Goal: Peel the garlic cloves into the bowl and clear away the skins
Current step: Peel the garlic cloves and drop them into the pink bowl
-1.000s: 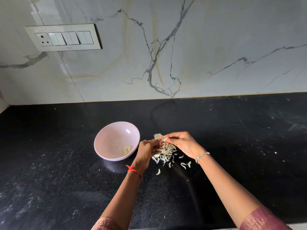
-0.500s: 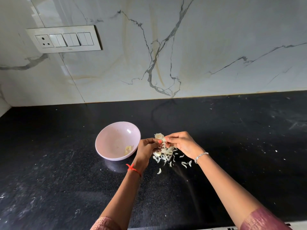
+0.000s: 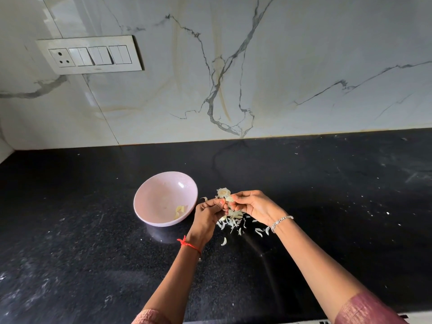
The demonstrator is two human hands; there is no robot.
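Both the left hand (image 3: pixel 209 212) and right hand (image 3: pixel 253 206) pinch one garlic clove (image 3: pixel 229 199) between their fingertips. Skins (image 3: pixel 233 222) lie on the worktop (image 3: pixel 327 183) beneath them. The bowl (image 3: pixel 149 202) sits just left of the left hand.

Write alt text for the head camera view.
A left hand and right hand pinch a garlic piece above scattered pale skins on a black counter. Left of them, a pink bowl holds a few peeled cloves.
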